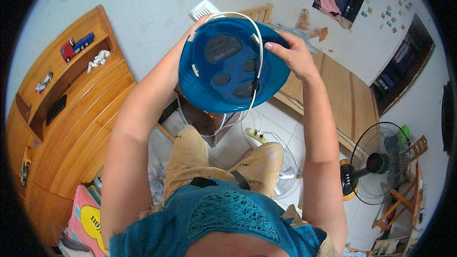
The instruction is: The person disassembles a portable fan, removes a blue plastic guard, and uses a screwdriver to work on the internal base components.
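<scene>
A blue helmet-like shell (pixel 204 97) with a wide rim is held up in front of me, its hollow inside facing me. Several dark grey rounded pads line that inside. My left hand (pixel 201 23) grips the far left of the rim, its fingers mostly hidden behind it. On the right, my right hand (pixel 296 53) holds the rim with the thumb on the inner side and the other fingers behind. A white strap or cord (pixel 260 50) with a black slider runs across the shell and hangs below it in loops.
Below the shell stands a dark brown box or stool (pixel 202 121). A wooden headboard (pixel 90 114) with shelves and a toy truck (pixel 76 46) is at left. A mat-covered bed (pixel 328 85), a black fan (pixel 378 164) and a yellow-green power strip (pixel 257 136) lie to the right.
</scene>
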`<state>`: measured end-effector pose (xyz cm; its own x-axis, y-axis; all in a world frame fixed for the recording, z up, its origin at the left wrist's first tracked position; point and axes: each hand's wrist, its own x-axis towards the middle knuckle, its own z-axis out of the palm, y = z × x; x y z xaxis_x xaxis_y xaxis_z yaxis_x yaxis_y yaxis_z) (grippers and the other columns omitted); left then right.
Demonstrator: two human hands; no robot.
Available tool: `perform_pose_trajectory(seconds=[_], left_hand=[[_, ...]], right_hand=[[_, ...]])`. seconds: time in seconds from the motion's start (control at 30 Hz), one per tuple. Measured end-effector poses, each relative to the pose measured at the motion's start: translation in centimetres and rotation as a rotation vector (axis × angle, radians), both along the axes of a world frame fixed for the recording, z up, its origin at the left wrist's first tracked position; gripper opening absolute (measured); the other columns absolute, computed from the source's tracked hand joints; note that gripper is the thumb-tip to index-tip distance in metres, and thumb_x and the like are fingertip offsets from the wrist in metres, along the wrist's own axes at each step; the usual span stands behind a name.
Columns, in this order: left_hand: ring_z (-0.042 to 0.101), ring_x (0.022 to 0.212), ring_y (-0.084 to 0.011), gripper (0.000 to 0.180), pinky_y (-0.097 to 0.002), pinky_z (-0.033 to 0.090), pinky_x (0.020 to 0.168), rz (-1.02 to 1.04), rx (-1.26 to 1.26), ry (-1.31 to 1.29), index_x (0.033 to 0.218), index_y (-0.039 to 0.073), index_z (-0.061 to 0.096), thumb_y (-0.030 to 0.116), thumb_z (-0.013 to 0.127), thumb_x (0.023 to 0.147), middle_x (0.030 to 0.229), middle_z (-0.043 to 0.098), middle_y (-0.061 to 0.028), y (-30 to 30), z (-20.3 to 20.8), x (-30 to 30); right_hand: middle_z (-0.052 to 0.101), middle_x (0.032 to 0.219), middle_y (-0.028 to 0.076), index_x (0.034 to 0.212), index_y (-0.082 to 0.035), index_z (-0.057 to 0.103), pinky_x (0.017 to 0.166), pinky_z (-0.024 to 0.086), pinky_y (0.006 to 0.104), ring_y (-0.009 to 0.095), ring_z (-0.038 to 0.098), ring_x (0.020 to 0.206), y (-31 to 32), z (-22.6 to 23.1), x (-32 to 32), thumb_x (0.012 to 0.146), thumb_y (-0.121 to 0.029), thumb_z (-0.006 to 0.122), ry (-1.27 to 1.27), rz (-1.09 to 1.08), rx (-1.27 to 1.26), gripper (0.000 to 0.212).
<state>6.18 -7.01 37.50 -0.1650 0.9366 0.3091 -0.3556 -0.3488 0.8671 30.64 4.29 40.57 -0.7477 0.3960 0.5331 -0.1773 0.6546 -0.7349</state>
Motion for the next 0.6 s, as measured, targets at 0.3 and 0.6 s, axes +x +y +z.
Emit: perform_pose_trajectory(seconds=[0.3,0.6], left_hand=[[0.068,0.076,-0.0224,0.046,-0.0338,0.060,0.061,-0.025,-0.091,-0.016,0.109,0.001,0.062,0.041,0.050,0.089,0.098,0.065,-0.0176,-2.0,0.9,2.8],[0.067,0.080,-0.0296,0.066,-0.0412,0.061,0.064,-0.106,-0.196,-0.253,0.127,-0.001,0.041,0.051,0.046,0.086,0.098,0.060,-0.0242,-1.2,-1.4,0.0]], right_hand=[[0.067,0.091,0.010,0.104,-0.005,0.067,0.077,0.051,0.0330,0.020,0.063,0.083,0.2,1.3,-0.8,0.070,-0.035,0.078,-0.161,0.037,0.116,0.046],[0.060,0.081,0.015,0.083,-0.001,0.064,0.068,0.047,0.0366,0.028,0.059,0.078,-4.7,1.0,0.2,0.068,-0.025,0.076,-0.073,-0.062,0.421,0.031]])
